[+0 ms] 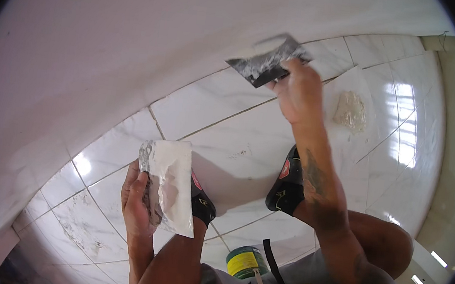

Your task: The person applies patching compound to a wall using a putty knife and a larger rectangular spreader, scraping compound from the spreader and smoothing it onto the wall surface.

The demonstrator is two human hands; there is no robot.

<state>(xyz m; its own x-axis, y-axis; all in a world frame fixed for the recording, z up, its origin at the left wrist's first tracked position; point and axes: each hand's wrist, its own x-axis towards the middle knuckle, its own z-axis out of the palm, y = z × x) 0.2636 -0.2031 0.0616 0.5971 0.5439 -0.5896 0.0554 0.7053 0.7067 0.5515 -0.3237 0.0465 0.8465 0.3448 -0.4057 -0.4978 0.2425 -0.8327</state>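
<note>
My left hand (pixel 139 205) grips a flat rectangular plate (pixel 179 192) by its left edge, thumb on top. White putty coats most of that plate, with a thinner greyish patch in the middle. In my right hand (pixel 300 91) is a wide putty knife (pixel 253 66), its dark metal blade smeared with white putty. The knife is close to the foot of the white wall (pixel 122 29), slightly blurred; whether its edge touches the wall I cannot tell. Its handle is mostly hidden by my fingers.
A green and yellow can (pixel 242 262) stands on the floor between my legs. White marbled tiles (pixel 219 113) run along the wall, with smudges at the lower left. On the right, a clear crinkled patch (pixel 350 111) lies on a pale sheet. My black shoes (pixel 289 185) are below.
</note>
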